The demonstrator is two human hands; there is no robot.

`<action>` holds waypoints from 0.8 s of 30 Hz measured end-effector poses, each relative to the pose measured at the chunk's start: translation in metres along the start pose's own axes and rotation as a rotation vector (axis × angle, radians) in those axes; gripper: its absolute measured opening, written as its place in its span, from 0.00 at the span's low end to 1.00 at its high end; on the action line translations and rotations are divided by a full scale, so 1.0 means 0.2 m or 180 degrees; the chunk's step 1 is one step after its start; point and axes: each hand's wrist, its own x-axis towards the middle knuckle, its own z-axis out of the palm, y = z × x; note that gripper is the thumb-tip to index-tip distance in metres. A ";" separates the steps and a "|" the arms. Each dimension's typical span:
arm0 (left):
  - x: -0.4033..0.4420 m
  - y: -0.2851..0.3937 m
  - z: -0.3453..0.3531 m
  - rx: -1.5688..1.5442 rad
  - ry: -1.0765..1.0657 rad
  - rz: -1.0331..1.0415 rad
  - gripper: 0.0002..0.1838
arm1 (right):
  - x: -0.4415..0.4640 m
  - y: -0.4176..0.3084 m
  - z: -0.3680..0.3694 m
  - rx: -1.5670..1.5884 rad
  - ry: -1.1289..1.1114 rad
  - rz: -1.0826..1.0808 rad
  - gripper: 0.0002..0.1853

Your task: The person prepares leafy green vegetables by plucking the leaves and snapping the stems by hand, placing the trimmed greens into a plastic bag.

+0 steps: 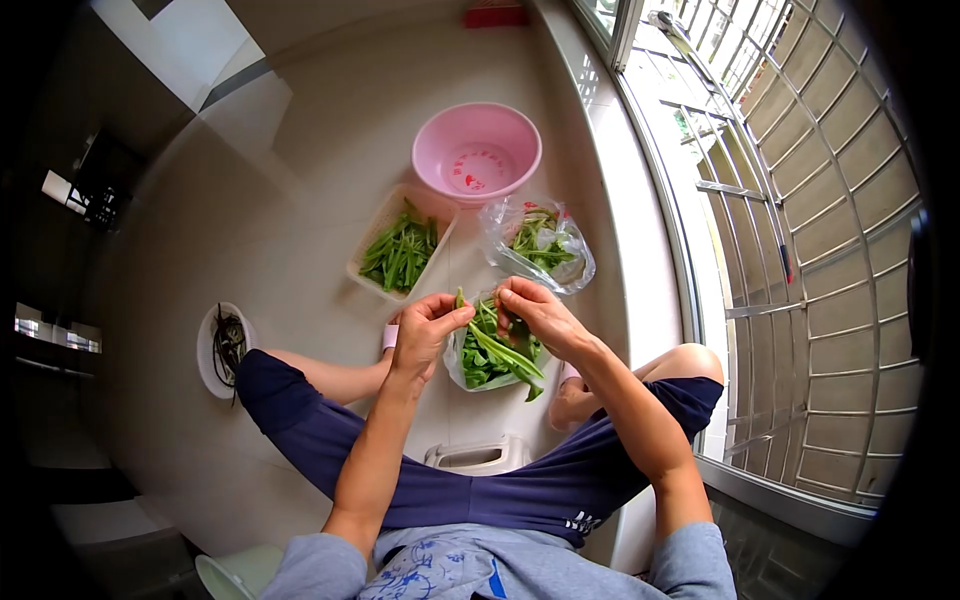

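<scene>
Stretching beside the window, the tiled floor point(300, 225) held a pink basin point(478, 150); just below it sat a basket point(368, 272) of green stems and, nearer the floor's right edge, a clear bag point(578, 270). Both forearms angled inward, elbows bent. The left hand point(425, 328) pinched a leafy stalk point(497, 352) above bagged greens point(480, 370); the right hand point(543, 315) curled close by, its grasp impossible to tell.

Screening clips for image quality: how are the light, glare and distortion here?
Head view: strong fisheye, black corners, window bars bowed; upper right nearly washed out, far left very dark; soft sheen on the tiled floor; left hand and right hand well lit, though detail between the right fingertips is unclear.
</scene>
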 end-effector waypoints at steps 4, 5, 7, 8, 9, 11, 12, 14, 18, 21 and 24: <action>0.01 -0.03 -0.02 -0.0017 -0.0025 -0.0144 0.05 | -0.02 -0.04 0.03 -0.0935 -0.0052 0.0140 0.12; 0.01 -0.03 -0.02 -0.0019 -0.0021 -0.0144 0.05 | -0.02 -0.03 0.03 -0.1339 -0.0153 -0.0027 0.13; 0.01 -0.03 -0.01 0.0094 0.0038 -0.0229 0.04 | -0.01 -0.01 0.05 -0.1551 -0.0220 -0.0265 0.14; 0.01 -0.03 -0.01 0.0094 0.0041 -0.0231 0.04 | -0.01 0.00 0.05 -0.1550 -0.0222 -0.0263 0.14; 0.01 -0.03 -0.01 0.0122 0.0068 -0.0228 0.04 | -0.01 0.00 0.04 -0.1570 -0.0314 -0.0161 0.14; 0.01 -0.04 -0.01 0.0150 0.0089 -0.0227 0.03 | -0.01 -0.01 0.04 -0.1591 -0.0400 -0.0060 0.14; 0.02 -0.04 -0.01 0.0120 0.0072 -0.0238 0.04 | -0.01 -0.03 0.04 -0.1498 -0.0425 0.0068 0.13; 0.02 -0.04 -0.01 0.0090 0.0056 -0.0250 0.04 | -0.01 -0.04 0.04 -0.1403 -0.0451 0.0196 0.12; 0.01 -0.03 -0.02 -0.0159 -0.0030 -0.0243 0.04 | 0.00 -0.01 0.01 -0.0298 -0.0674 0.0657 0.09; 0.00 -0.02 -0.02 -0.0403 -0.0122 -0.0225 0.04 | 0.00 0.00 0.01 0.0225 -0.0745 0.0856 0.08; 0.00 -0.01 -0.02 -0.0554 -0.0206 -0.0209 0.05 | 0.00 0.00 0.01 0.0360 -0.0798 0.0918 0.07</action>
